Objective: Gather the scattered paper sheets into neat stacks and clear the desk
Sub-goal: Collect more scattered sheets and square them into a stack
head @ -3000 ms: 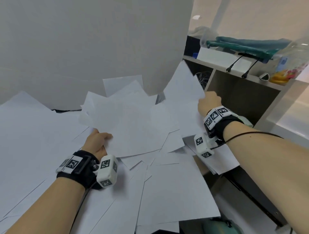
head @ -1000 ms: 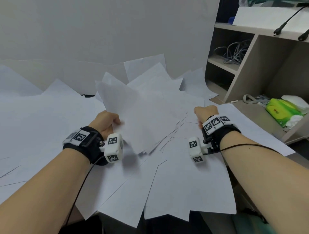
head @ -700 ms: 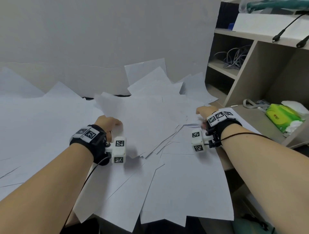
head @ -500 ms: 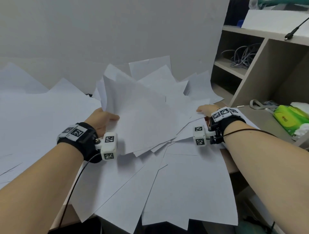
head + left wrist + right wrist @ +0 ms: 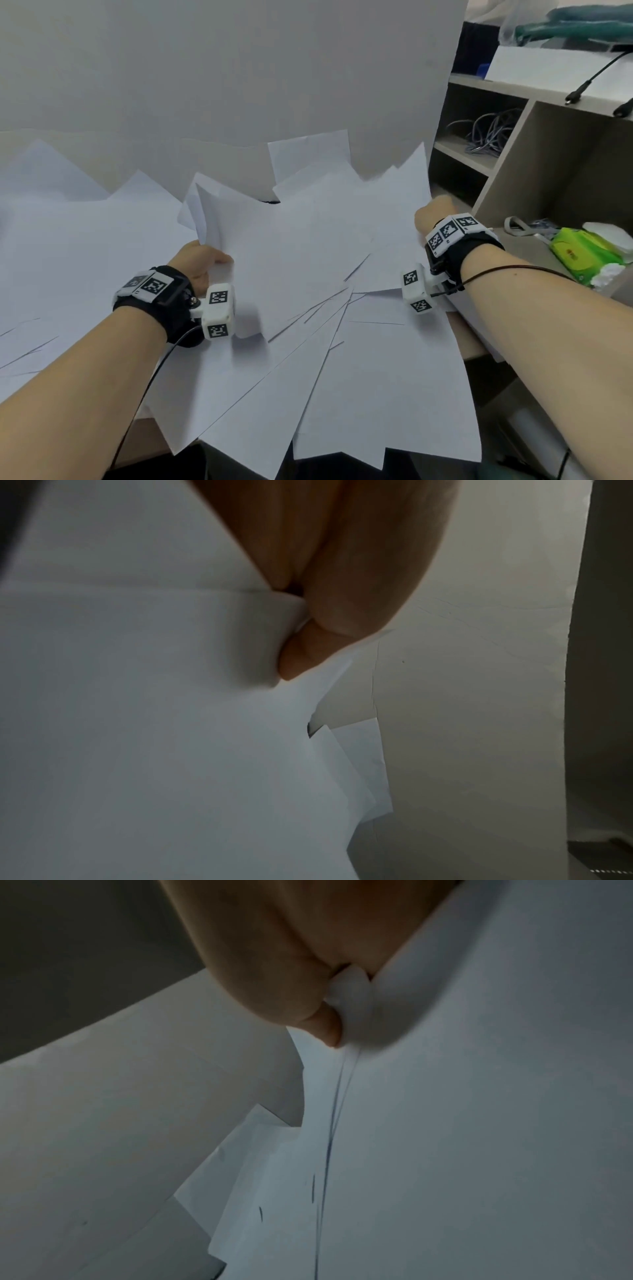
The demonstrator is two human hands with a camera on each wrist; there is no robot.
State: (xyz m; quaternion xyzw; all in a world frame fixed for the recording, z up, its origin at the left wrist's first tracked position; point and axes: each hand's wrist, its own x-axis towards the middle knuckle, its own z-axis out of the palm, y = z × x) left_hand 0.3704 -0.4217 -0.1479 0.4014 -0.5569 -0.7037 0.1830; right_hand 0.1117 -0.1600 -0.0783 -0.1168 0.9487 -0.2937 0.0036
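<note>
A loose bundle of white paper sheets [image 5: 301,246] is held between both hands, lifted off the desk and fanned unevenly. My left hand [image 5: 200,262] grips its left edge, thumb on top; the left wrist view shows the thumb [image 5: 308,653] pressed on the paper [image 5: 154,723]. My right hand [image 5: 433,216] pinches the bundle's right edge; in the right wrist view a fingertip [image 5: 325,1031] curls round the sheets [image 5: 479,1123]. More sheets [image 5: 376,394] lie fanned on the desk below, overhanging its front edge.
Scattered sheets [image 5: 68,246] cover the desk's left side up to a grey wall [image 5: 205,85]. A shelf unit [image 5: 548,154] with cables [image 5: 486,132] stands at the right. A green tissue pack [image 5: 582,253] lies on the lower shelf beside my right forearm.
Both hands have raised and tapped the held bundle up and down; my right hand has closed on its right edge and lifted it. The view shifted slightly left.
</note>
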